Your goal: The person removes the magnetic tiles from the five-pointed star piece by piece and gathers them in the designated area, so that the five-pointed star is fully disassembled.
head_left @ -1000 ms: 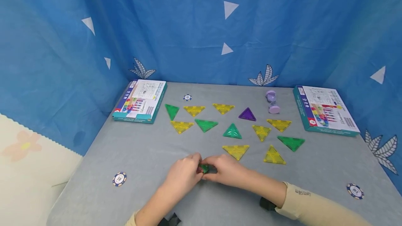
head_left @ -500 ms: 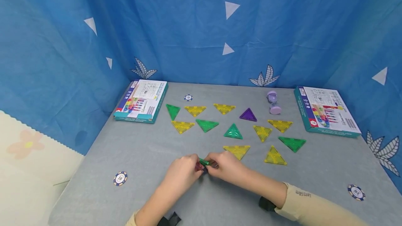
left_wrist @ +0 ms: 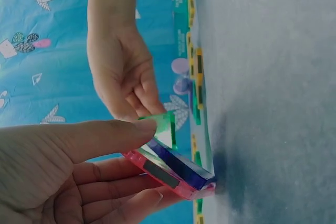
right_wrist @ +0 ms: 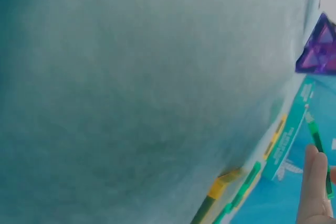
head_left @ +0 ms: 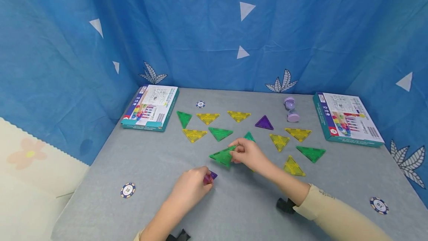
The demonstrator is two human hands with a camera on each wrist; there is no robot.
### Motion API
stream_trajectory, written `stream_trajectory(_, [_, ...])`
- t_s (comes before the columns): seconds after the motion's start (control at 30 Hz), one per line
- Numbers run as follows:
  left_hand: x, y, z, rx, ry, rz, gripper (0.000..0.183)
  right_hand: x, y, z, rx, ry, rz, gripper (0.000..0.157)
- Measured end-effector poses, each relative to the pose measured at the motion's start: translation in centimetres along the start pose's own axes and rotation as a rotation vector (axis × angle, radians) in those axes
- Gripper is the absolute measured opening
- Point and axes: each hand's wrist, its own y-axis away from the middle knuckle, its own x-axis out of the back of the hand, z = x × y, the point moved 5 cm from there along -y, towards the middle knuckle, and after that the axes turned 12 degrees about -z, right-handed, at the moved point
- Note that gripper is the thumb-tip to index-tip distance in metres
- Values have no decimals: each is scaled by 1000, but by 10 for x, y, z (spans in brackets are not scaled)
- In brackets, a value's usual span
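My left hand (head_left: 191, 185) pinches a purple triangular magnetic tile (head_left: 213, 175) together with a pink tile (left_wrist: 160, 174), low over the grey table. In the left wrist view the thumb lies on top and the fingers underneath, the two tiles meeting near their outer tip. My right hand (head_left: 246, 152) holds a green triangular tile (head_left: 221, 156) by its right corner, tilted and raised. That hand partly covers a yellow tile and a smaller green tile (head_left: 249, 137) behind it. In the right wrist view the green tile shows edge-on beside the fingers (right_wrist: 313, 182).
Several yellow, green and purple tiles (head_left: 264, 122) lie spread across the middle of the table (head_left: 150, 166). Boxes stand at the back left (head_left: 150, 108) and back right (head_left: 347, 118). A lilac hourglass (head_left: 291, 110) lies between. Round chips (head_left: 128, 190) mark the table.
The hands were together around the tiles. Now my right hand has moved up and right, carrying the green tile away, while the left keeps the purple and pink tiles in nearly the same place.
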Motion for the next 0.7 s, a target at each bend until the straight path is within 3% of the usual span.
stream_trajectory(0.13, [0, 1, 1, 12, 7, -9, 20, -1, -16, 11, -85, -187, -13, 31])
stream_trajectory(0.37, [-1, 1, 1, 27, 42, -33, 19, -14, -29, 26, -239, -459, -67, 27])
stream_trajectory(0.5, [-1, 2, 0, 19, 53, -22, 20, -17, -27, 29, -252, -468, -82, 32])
stream_trajectory(0.7, [0, 2, -1, 18, 49, -24, 21, -11, -12, 28, -242, -342, -71, 44])
